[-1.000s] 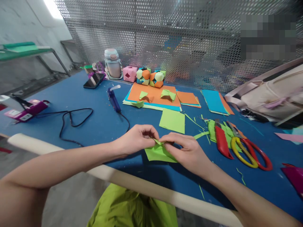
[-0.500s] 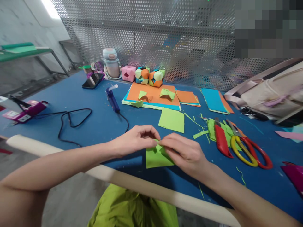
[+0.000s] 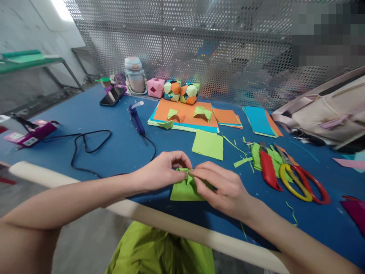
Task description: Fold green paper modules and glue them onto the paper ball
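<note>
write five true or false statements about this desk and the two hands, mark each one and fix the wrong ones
1. The left hand and the right hand both hold green paper. True.
2. The scissors are in the right hand. False: they lie on the table, to the right of that hand.
3. A folded green piece rests on the large orange sheet. True.
4. The blue glue gun lies to the right of both hands. False: it lies farther off, to their left.
5. The pink paper box sits just right of the bottle. True.
</note>
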Demonstrator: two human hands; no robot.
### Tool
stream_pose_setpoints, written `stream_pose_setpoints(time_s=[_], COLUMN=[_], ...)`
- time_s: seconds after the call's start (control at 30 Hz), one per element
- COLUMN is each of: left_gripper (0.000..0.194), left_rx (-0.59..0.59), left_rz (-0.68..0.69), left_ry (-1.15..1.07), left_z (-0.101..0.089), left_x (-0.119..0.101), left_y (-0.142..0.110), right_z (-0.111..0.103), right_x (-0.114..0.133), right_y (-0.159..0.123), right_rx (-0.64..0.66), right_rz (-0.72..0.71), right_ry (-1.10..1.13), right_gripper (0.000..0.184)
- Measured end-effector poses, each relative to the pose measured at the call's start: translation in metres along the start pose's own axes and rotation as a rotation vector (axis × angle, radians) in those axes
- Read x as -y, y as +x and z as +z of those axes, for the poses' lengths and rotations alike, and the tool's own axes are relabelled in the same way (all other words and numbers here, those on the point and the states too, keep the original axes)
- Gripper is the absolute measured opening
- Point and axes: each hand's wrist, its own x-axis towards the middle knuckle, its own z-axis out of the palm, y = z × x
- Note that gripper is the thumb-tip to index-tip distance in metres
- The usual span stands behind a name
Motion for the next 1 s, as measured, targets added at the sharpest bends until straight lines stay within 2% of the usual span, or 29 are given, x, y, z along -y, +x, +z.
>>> stream_pose_setpoints(time_s=[0.17, 0.27, 0.4, 0.57, 0.8, 1.0], left_gripper=[0.012, 0.013, 0.011, 0.011, 0.012, 0.016], left_rx=[-0.009, -0.026, -0.082, -0.045, -0.073, -0.067], left_rz=[-0.027, -0.072, -0.067, -0.097, -0.096, -0.089], left_ry=[-0.018, -0.086, -0.219, -0.363, -0.316, -0.241], left_z=[0.001, 0.0001, -0.0017, -0.0019, -0.0021, -0.0006], left_x=[0.0002, -0.0014, -0.0015, -0.0001, -0.0019, -0.0018], left_y=[-0.0009, -0.0012, 0.0002, 0.0018, 0.0013, 0.0013], right_z=[0.0006, -0.0003, -0.0021, -0.0029, -0.0032, -0.0044], right_x=[-0.0007, -0.0018, -0.0028, -0.0043, -0.0042, -0.0021], right_y=[-0.0015, -0.0025, -0.0026, -0.0035, -0.0012, 0.0019], right_rx=[0.027, 0.026, 0.006, -0.053, -0.113, -0.071], right_rz=[0.014, 0.029, 0.044, 0.064, 0.23, 0.353], right_ry=[-0.016, -0.031, -0.046, -0.041, -0.037, 0.025], right_gripper=[0.021, 0.022, 0.023, 0.027, 0.02, 0.013])
